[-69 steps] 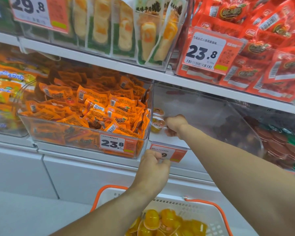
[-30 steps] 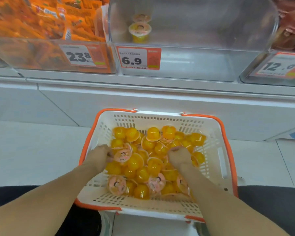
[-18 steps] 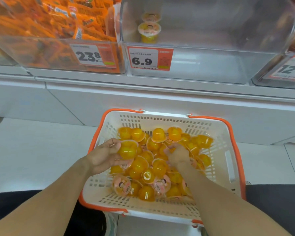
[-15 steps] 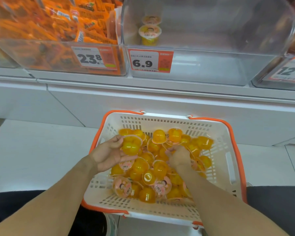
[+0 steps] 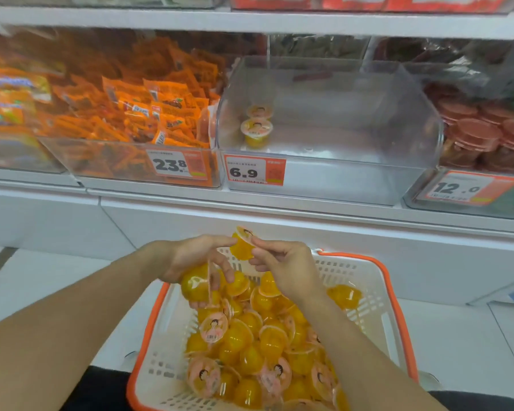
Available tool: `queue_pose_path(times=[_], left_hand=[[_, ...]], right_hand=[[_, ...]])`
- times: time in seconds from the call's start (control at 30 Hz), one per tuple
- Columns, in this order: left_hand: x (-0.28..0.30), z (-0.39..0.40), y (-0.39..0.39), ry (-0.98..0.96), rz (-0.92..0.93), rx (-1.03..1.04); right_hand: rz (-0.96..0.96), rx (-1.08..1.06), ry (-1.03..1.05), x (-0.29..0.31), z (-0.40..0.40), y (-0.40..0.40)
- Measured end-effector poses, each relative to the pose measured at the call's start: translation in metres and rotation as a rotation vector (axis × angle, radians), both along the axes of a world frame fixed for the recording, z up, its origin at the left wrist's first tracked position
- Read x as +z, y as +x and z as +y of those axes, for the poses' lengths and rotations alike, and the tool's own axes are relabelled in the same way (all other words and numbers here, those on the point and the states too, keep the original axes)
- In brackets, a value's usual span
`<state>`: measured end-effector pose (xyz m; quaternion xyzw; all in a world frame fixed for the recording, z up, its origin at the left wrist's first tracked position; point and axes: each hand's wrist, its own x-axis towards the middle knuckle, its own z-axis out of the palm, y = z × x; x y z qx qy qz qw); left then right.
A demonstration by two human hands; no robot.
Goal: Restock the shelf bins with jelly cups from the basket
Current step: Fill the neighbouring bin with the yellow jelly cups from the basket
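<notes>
Pinching one jelly cup between both grips, above basket

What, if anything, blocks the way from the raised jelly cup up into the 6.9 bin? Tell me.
Nothing visible does. The jelly cup, pinched between both hands, has open air above it, and the clear bin is open-topped, with only two cups near its left wall.

Shop: price tags on stocked shelf bins.
</notes>
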<state>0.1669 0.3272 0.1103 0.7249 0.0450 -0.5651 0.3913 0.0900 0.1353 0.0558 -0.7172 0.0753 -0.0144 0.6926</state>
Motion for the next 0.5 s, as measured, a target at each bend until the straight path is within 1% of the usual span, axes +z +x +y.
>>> queue_pose_path(times=[0.07, 0.13, 0.23, 0.33, 0.4, 0.5], left_hand=[[0.033, 0.011, 0.007, -0.011, -0.026, -0.035], [0.059, 0.022, 0.007, -0.066, -0.079, -0.004], [0.081, 0.027, -0.003, -0.126, -0.161, 0.096], [0.079, 0.023, -0.017, -0.189, -0.344, 0.267], [0.077, 0.018, -0.020, -0.218, -0.471, 0.338], [0.082, 0.013, -0.017, -0.253, -0.622, 0.404]], right_hand=[[-0.065, -0.001, 0.015, 0.021, 0.010, -0.001], [-0.130, -0.006, -0.011, 0.038, 0.018, -0.003], [-0.273, -0.018, -0.124, 0.060, 0.026, -0.004], [-0.417, -0.039, -0.269, 0.076, 0.033, -0.005], [-0.391, -0.027, -0.311, 0.091, 0.036, -0.006], [-0.194, 0.052, -0.222, 0.120, 0.030, -0.005]])
